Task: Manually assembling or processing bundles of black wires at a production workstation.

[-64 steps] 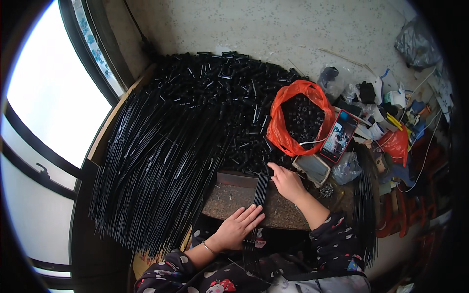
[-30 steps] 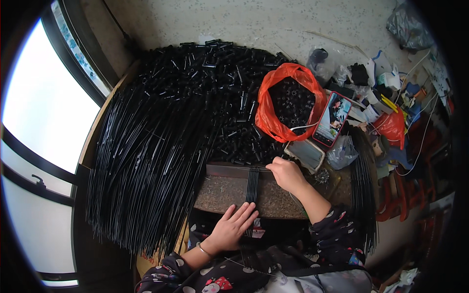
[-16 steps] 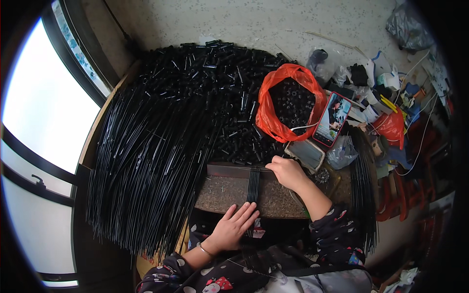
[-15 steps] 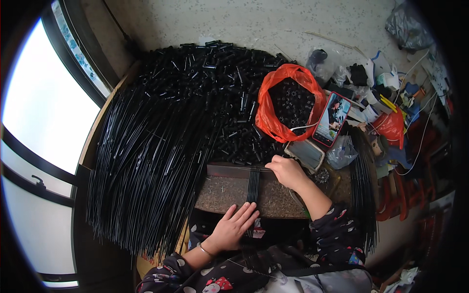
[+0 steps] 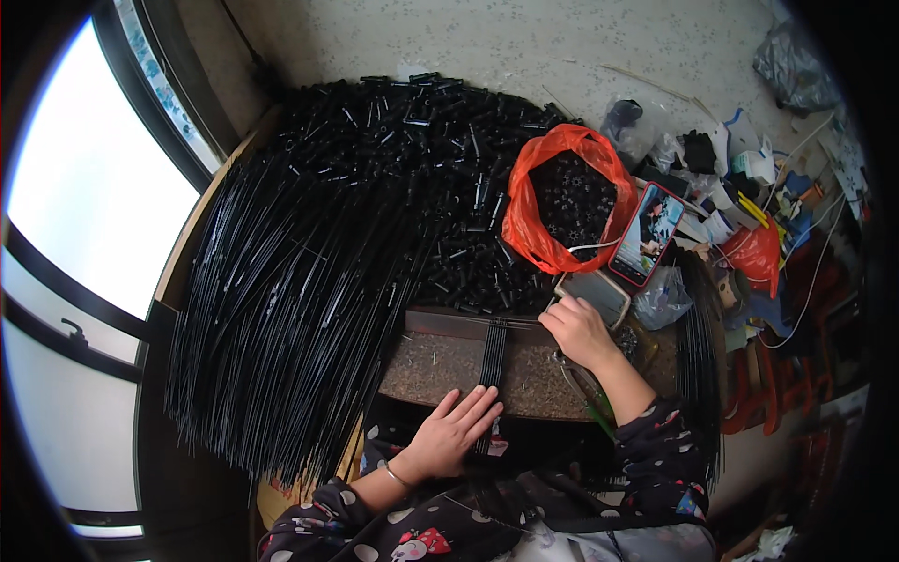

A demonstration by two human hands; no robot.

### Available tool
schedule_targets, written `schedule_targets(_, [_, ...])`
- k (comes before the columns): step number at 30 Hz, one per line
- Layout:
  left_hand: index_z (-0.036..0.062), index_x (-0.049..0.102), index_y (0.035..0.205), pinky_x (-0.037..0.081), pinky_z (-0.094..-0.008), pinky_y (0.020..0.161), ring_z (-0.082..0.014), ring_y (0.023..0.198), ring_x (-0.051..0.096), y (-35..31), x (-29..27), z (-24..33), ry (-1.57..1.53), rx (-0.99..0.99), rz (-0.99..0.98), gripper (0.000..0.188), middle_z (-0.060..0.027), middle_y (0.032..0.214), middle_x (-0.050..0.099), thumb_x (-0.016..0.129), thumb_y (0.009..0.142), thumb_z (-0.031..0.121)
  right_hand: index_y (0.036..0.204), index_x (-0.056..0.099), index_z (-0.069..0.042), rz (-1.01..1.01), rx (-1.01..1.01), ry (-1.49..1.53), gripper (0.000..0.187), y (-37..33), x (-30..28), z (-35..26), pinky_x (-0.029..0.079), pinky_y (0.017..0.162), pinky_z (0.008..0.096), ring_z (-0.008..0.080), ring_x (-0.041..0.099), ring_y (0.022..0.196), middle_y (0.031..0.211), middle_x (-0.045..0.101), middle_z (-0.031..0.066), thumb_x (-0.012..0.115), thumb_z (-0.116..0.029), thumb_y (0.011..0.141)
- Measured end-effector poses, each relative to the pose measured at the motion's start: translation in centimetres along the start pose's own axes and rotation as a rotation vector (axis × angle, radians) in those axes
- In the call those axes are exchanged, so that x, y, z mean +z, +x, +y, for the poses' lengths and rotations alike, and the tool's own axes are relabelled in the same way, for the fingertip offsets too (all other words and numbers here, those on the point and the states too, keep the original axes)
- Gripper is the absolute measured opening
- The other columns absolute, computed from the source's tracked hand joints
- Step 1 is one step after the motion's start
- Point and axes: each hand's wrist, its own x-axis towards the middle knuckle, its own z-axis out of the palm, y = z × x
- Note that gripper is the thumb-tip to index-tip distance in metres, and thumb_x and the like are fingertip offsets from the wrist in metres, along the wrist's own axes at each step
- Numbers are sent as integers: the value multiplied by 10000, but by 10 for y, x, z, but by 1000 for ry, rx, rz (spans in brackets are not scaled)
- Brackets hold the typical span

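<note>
My left hand [image 5: 449, 431] lies flat, its fingers stretched out and their tips pressing on a narrow row of thin black rods [image 5: 493, 351]. The rods lie side by side across the brown speckled board [image 5: 435, 367] and run toward my lap. Their far ends meet a long dark strip [image 5: 445, 321] along the board's far edge. At the right end of the strip my right hand [image 5: 581, 332] is closed in a pinch on what looks like a thin wire, mostly hidden by the fingers. Pliers with green handles [image 5: 597, 412] lie below that hand.
Left is a large heap of long black rods [image 5: 281, 328]; behind it, a pile of short black tubes [image 5: 375, 140]. A red plastic bag [image 5: 524, 220] holds small dark parts. Beside it stand a phone [image 5: 646, 234] and a shallow tray [image 5: 599, 295]. Clutter fills the far right.
My right hand has moved a little to the right along the strip, still pinching. My left hand stays flat on the black rods. The whole view has shifted slightly.
</note>
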Motion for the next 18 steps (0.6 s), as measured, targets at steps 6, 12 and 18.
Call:
schedule_targets(6, [40,302,1373,204,-431,1072,-264,1343,251,-1,0,1,41,-5,-35,845,-154,1443,263,630,645,315,846,640,-79,-9,130,126,141,4,1,-4,468,653,360,258,560,737,747,548,49,562,-55,731])
schedule_targets(12, [34,312,1368,201,-456,1066,-295,1342,254,-3,-1,3,-23,-1,-1,811,-172,1443,261,603,642,249,841,640,-110,-83,175,185,139,5,-2,-11,478,590,382,265,595,688,754,531,73,534,-71,759])
schedule_targets(18, [33,315,1366,207,-457,1065,-299,1341,254,1,0,4,-42,3,16,803,-174,1443,259,599,642,232,853,649,-119,-175,226,204,169,11,6,-10,478,606,384,272,595,705,777,534,75,509,-72,772])
